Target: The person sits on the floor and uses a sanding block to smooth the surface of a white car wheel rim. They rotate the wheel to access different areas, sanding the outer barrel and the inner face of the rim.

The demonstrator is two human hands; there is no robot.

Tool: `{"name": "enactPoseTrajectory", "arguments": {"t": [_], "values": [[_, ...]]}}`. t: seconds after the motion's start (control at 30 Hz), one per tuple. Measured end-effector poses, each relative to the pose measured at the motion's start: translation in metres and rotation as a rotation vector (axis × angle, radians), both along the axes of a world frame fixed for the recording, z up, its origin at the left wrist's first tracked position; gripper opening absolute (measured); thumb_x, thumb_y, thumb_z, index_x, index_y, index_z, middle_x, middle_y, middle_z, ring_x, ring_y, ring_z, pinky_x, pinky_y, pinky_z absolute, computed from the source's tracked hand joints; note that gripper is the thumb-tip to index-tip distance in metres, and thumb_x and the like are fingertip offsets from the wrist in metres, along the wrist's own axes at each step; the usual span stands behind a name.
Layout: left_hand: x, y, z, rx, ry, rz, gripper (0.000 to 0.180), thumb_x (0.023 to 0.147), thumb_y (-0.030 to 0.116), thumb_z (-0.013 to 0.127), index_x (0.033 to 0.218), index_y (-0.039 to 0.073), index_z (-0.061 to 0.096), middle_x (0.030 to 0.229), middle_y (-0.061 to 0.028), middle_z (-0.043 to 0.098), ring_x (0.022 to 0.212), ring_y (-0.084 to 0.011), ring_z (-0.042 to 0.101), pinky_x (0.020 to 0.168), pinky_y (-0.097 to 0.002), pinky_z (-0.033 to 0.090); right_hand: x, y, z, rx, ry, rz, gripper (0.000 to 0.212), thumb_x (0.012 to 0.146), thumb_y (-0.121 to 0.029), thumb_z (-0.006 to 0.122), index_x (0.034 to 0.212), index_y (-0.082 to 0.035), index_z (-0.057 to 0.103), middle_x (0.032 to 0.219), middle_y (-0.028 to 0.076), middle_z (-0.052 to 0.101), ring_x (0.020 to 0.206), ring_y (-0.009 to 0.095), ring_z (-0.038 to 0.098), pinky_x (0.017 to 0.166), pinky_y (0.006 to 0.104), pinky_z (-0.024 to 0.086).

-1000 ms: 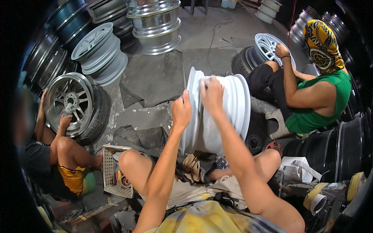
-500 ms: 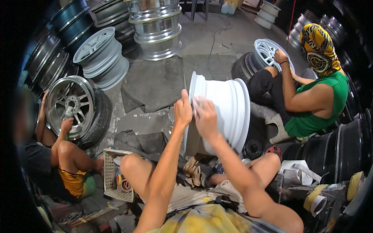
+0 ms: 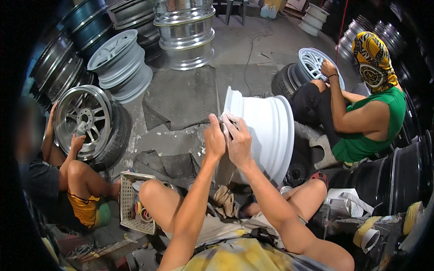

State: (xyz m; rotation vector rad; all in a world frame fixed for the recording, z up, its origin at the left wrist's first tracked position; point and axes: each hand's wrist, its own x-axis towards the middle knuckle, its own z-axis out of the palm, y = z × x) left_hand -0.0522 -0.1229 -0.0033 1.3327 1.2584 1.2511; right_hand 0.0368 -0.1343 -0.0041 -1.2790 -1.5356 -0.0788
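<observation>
A white-grey wheel rim stands on its side between my knees, its barrel facing right. My left hand is closed round the rim's left edge with the thumb pointing up. Right beside it, my right hand presses bent fingers against the same edge, and whitish dust coats its fingertips. Whether a small piece of something lies under those fingers is hidden. Brown cloth lies below the rim, near my feet.
At left a person holds a tool to a wheel with a tyre. At right another in a green top works on a grey rim. A basket sits by my left knee; stacked rims stand behind.
My right hand, smeared by motion before, now shows sharply against the rim's edge. The rim and my left hand sit slightly lower in view, the rim also a little further right.
</observation>
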Motion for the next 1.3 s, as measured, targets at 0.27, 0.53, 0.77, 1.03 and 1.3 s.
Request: {"name": "enactPoseTrajectory", "arguments": {"t": [0.27, 0.53, 0.77, 1.03, 1.3], "values": [[0.005, -0.036, 0.000, 0.139, 0.204, -0.052, 0.067, 0.109, 0.044, 0.035, 0.067, -0.008, 0.042, 0.057, -0.0214, 0.037, 0.057, -0.0258, 0.035, 0.057, -0.0471, 0.032, 0.136, 0.193, -0.055, -0.723, 0.053, -0.107, 0.030, 0.089, -0.034, 0.064, 0.097, -0.008, 0.078, 0.092, 0.020, 0.072, 0.088, 0.038, 0.069, 0.081, 0.0428, 0.053], [-0.001, 0.013, -0.007, 0.061, 0.058, -0.009, 0.082, 0.107, 0.057, 0.014, 0.067, -0.006, 0.046, 0.057, -0.0208, 0.048, 0.056, -0.0322, 0.040, 0.060, -0.0515, 0.034, 0.012, 0.008, 0.008, -0.004, -0.103, 0.156, 0.022, 0.087, -0.003, 0.067, 0.108, -0.003, 0.074, 0.105, 0.017, 0.068, 0.099, 0.037, 0.068, 0.088, 0.0437, 0.055], [0.006, -0.032, -0.009, 0.127, 0.127, -0.075, 0.071, 0.109, 0.053, 0.022, 0.064, 0.000, 0.033, 0.057, -0.0097, 0.031, 0.058, -0.0196, 0.032, 0.056, -0.0437, 0.029, 0.129, 0.166, -0.030, -0.579, -0.016, -0.066, 0.035, 0.090, -0.033, 0.064, 0.085, -0.002, 0.076, 0.088, 0.023, 0.070, 0.089, 0.037, 0.070, 0.080, 0.0437, 0.053], [0.007, 0.028, -0.009, -0.068, 0.091, -0.065, 0.093, 0.103, 0.067, 0.013, 0.076, -0.009, 0.059, 0.073, -0.0236, 0.062, 0.073, -0.0333, 0.055, 0.076, -0.0491, 0.043, 0.025, 0.042, -0.015, -0.196, 0.035, -0.073, 0.028, 0.098, -0.017, 0.057, 0.115, 0.001, 0.069, 0.109, 0.022, 0.068, 0.098, 0.038, 0.065, 0.084, 0.0464, 0.049], [0.008, 0.037, -0.044, -0.266, -0.268, -0.218, 0.116, 0.095, 0.079, 0.006, 0.141, -0.024, 0.033, 0.149, -0.0354, 0.040, 0.142, -0.0384, 0.039, 0.119, -0.0368, 0.024, 0.011, -0.002, -0.007, -0.109, 0.043, -0.076, 0.025, 0.097, -0.012, 0.058, 0.113, 0.004, 0.069, 0.115, 0.022, 0.065, 0.108, 0.040, 0.062, 0.094, 0.0458, 0.048]]}}
